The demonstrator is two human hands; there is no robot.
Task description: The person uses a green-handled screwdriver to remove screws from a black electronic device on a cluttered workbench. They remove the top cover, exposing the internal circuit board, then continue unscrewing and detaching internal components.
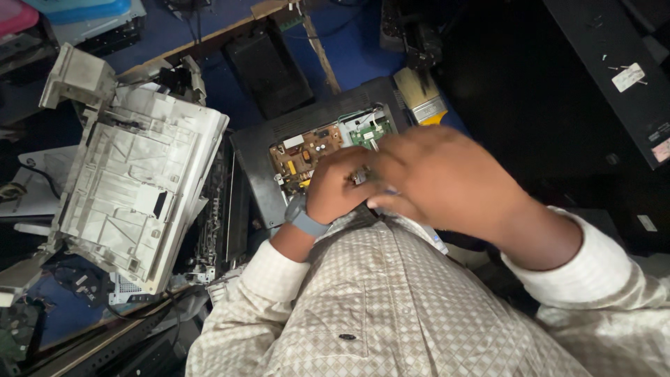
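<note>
Both hands meet over the near edge of a dark grey plastic device housing (307, 132) that lies open on the blue work surface (363, 42), showing a brown circuit board (307, 150) and a smaller green circuit board (370, 128) inside. The left hand (342, 192), with a grey wrist band (305, 218) below it, is curled with its fingers drawn together around a small metallic part (360, 175); the part is too blurred to identify. The right hand (447, 178) lies over and just beside the left, fingers bent and close together, touching the same spot; whether it pinches anything I cannot tell. To the left sits a large off-white plastic printer chassis (132, 181), tilted. A flat paintbrush with pale bristles and a yellow handle (422, 98) rests just beyond the housing.
</note>
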